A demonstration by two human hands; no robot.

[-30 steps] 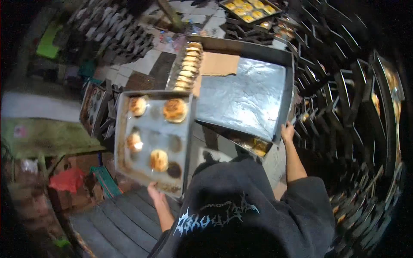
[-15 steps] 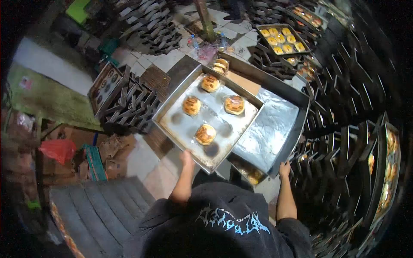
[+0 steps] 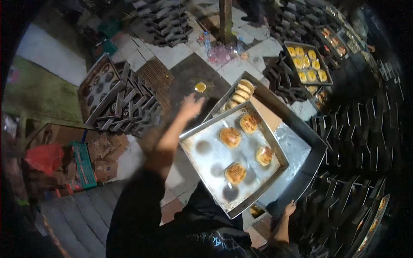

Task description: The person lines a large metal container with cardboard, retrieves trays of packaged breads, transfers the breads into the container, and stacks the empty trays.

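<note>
My left hand point(image 3: 190, 107) is stretched forward over a dark board on the floor, fingers apart and slightly blurred. Just beyond its fingertips a small round yellow bun point(image 3: 200, 87) lies on that board. My right hand point(image 3: 290, 208) grips the near right edge of a large dark metal tray point(image 3: 316, 150). A smaller square baking tray point(image 3: 206, 165) rests tilted on the large one, holding several browned buns point(image 3: 230, 137) among dark round marks. At the far end of the large tray stands a row of buns point(image 3: 241, 93), beside brown cardboard and a clear plastic sheet point(image 3: 294, 144).
Stacked trays stand at left point(image 3: 129, 101) and right point(image 3: 344, 133). A tray of yellow-topped buns point(image 3: 307, 63) sits at back right. A wooden post point(image 3: 225, 21) rises ahead. Cardboard, a red bag point(image 3: 45, 158) and a green crate point(image 3: 84, 164) lie at left.
My left hand has let go of the smaller tray and reached forward over the dark board. The trays now appear lower and further right. The yellow bun on the board has come into view.
</note>
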